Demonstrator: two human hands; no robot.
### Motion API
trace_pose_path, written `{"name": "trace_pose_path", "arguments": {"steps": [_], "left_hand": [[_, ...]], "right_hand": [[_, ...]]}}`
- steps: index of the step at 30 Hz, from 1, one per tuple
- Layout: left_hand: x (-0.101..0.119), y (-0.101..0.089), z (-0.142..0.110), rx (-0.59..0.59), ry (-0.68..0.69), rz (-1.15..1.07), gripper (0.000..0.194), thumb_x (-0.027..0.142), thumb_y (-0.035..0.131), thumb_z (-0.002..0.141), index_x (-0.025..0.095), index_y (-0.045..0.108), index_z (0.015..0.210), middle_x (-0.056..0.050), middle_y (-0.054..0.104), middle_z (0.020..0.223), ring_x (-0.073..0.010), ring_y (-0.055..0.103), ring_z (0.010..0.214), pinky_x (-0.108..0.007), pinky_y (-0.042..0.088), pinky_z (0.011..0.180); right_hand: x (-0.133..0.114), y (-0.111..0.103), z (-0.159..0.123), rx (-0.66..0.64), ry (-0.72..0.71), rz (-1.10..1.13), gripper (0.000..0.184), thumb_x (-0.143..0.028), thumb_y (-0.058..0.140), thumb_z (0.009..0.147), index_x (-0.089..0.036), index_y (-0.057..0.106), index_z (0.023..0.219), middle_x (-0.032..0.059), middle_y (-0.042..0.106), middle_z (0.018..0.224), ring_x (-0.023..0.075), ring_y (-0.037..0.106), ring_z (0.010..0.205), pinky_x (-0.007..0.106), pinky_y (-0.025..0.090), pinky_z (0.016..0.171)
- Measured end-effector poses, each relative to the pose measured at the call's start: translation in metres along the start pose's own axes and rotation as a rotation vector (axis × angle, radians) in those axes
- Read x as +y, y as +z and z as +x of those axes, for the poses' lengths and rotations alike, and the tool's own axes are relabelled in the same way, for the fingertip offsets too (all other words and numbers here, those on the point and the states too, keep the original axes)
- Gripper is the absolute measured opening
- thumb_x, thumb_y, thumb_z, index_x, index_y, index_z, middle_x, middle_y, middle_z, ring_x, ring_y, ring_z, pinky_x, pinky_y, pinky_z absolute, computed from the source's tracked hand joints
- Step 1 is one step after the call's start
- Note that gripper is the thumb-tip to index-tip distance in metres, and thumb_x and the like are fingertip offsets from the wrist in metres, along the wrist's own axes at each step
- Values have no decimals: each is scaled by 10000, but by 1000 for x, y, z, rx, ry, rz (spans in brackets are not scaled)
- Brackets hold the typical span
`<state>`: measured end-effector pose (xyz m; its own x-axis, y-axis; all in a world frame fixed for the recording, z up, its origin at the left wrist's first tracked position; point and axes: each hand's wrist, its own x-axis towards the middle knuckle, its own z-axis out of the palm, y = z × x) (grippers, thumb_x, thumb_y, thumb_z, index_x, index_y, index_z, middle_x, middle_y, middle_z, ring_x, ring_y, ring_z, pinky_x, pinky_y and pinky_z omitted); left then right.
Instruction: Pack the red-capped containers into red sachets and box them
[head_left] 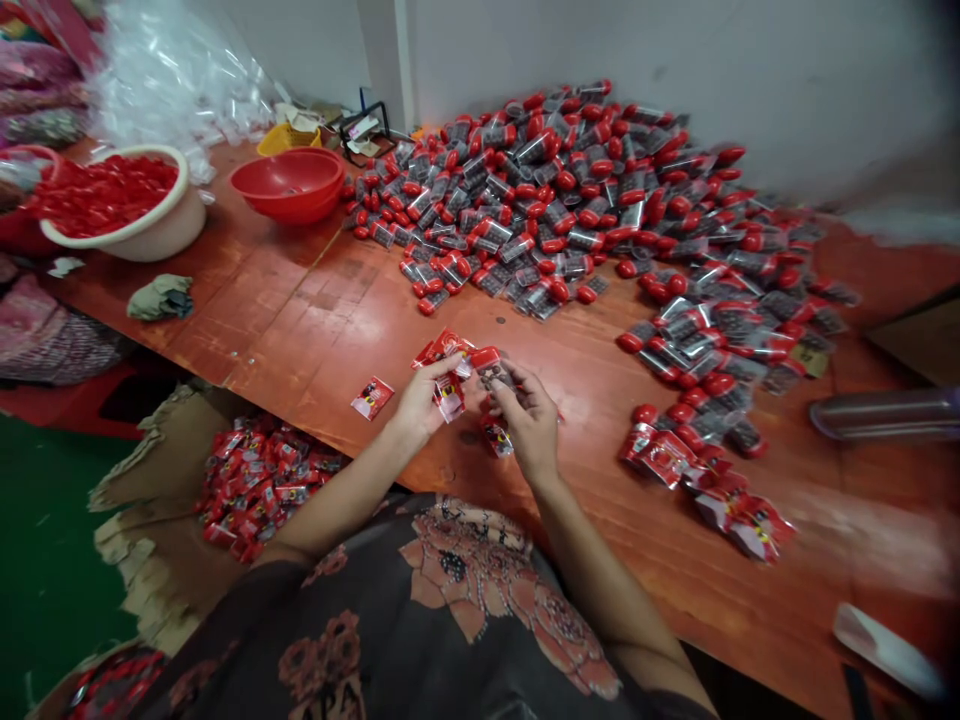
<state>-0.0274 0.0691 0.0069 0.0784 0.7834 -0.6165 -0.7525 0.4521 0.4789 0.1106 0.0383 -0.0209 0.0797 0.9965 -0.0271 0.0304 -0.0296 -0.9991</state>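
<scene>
My left hand [421, 402] is closed on a small red printed packet [450, 397], pinched between thumb and fingers. Close beside it, my right hand [534, 420] grips a clear capped container [489, 364] with a red lid and dark contents. The two hands nearly meet above the table. Under and behind them lie more red packets [442, 345], partly hidden by the fingers. Another packet lies below the right hand [497, 437], and a single flat packet [373, 397] rests to the left.
A large heap of red-capped containers [525, 200] covers the back of the table [300, 330]. Red packets [705, 480] lie at right. At left stand a red bowl [289, 190] and a white basin [161, 215] of red pieces. A cardboard box [161, 540] below holds many filled packets.
</scene>
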Motion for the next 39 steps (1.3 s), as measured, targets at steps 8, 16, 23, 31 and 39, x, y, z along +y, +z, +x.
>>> {"name": "trace_pose_path", "arguments": {"steps": [8,16,23,31,39], "left_hand": [[-5,-6,-1,46,51,9,46,134,713,756,135,686,793,-13,688,651,-102,608,528,-209,472,495],[-9,-7,-2,65,45,4,67,187,742,767,153,685,774,-7,681,663,-95,603,542,-197,417,448],[-11,3,-10,91,11,-13,92,159,729,773,137,658,717,-16,682,644,-108,614,541,-229,491,536],[-12,5,-18,64,-18,35,113,188,772,711,132,675,712,-28,682,627,-128,617,517,-240,473,511],[-12,1,-14,138,72,61,161,226,802,668,149,664,695,-12,678,633,-112,606,531,-217,396,464]], "right_hand": [[-7,-8,-13,65,54,76,390,-362,627,831,-279,620,1212,59,659,1115,181,654,824,351,560,697],[-7,-11,-24,61,-62,-27,360,-330,614,854,-303,624,1213,49,628,1140,228,613,1047,468,498,954],[-11,-12,-20,69,-147,-90,353,-296,611,857,-295,634,1209,47,623,1103,216,611,1019,447,487,944],[-8,-15,-18,101,-294,-233,346,-251,612,871,-284,633,1215,35,627,1016,183,597,916,390,497,839],[-12,-16,-25,113,-373,-244,366,-228,625,864,-300,626,1223,27,604,993,177,590,886,369,499,791]]}}
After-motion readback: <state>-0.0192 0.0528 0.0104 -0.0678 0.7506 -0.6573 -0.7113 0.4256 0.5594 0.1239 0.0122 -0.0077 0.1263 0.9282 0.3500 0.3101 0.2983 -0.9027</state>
